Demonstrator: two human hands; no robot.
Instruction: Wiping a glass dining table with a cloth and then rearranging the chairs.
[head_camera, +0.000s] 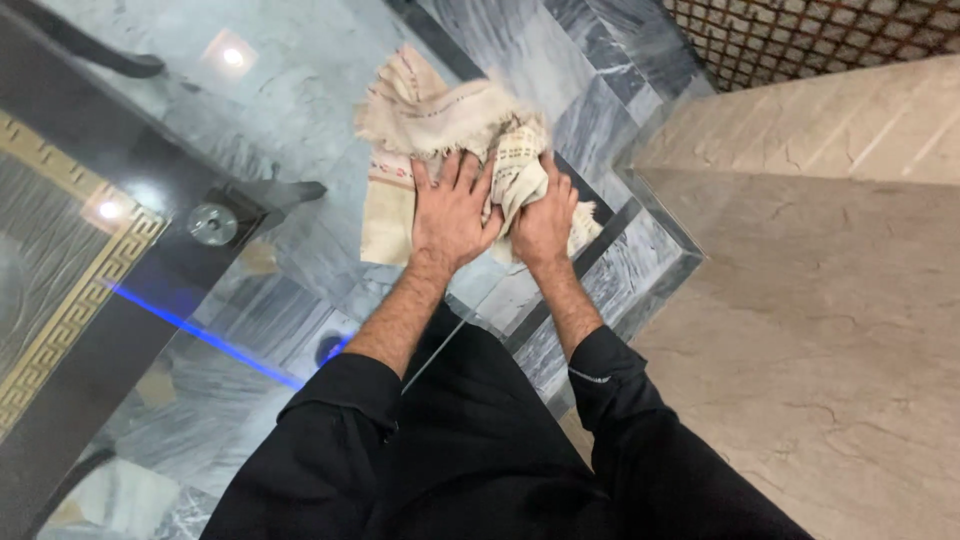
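Glass bench (300, 110) is seen, one in number, carrying one cream fringed cloth (440, 120). Cloth lies directly ahead of both hands, long axis slanting away leftward. Left hand (452, 205) is pressed flat, fingers spread; right hand (543, 222) is bunched around cloth's near edge.

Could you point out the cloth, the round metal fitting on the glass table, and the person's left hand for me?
Cloth (430, 105): head view, on the bunched cream fabric above the hands.
Round metal fitting (213, 224): head view, on the middle of its disc.
Left hand (452, 212): head view, on the back of the hand, pressed flat on the cloth.
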